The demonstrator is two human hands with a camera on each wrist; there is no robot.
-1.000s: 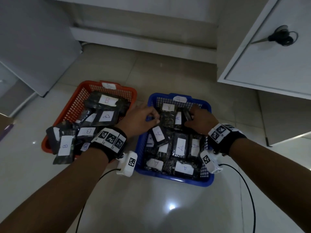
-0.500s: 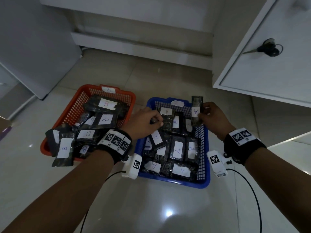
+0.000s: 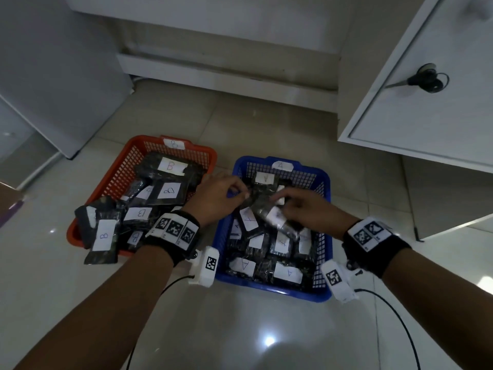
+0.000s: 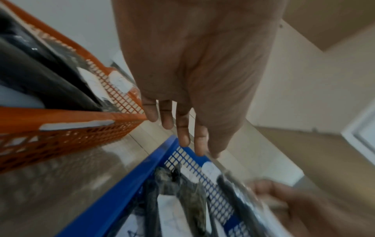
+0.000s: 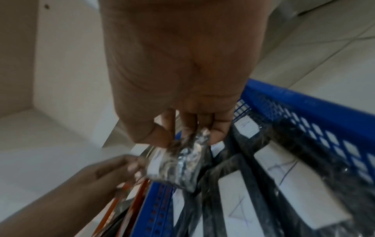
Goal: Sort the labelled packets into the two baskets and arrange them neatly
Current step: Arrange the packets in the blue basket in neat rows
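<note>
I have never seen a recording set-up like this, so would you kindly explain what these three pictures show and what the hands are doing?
There is no machine here: a person wears one camera on the head and one on each wrist. The head view looks down at a tiled floor with an orange basket of packets marked B and a blue basket of packets marked A. The right hand pinches one dark packet over the blue basket, plainly seen in the right wrist view. The left hand reaches its far end; whether it grips is unclear.

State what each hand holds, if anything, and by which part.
The right hand pinches one end of a dark packet over the blue basket. The left hand touches its other end; grip unclear.
</note>
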